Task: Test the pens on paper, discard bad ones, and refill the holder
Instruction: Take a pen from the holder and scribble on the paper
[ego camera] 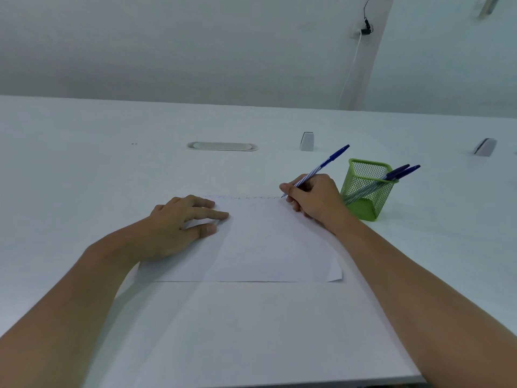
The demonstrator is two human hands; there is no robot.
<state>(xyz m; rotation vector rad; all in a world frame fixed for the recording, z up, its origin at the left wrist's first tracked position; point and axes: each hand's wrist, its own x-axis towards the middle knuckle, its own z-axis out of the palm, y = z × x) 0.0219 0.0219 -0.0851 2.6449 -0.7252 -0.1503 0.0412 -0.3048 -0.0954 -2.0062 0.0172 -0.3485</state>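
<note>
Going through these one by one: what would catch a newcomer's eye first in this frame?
Probably the right hand gripping a blue pen, its tip at the far right corner of the sheet of paper, where a faint row of marks runs along the far edge. Next, the green mesh holder just right of that hand, with pens leaning in it. The left hand lies flat on the paper.

Even, cool-tinted light fills the frame without glare; soft shadows lie under the forearms on the white tabletop (84, 163) at lower centre. Wide-angle distortion bends the table's far edge and the wall lines at upper right; the corners look slightly soft
</note>
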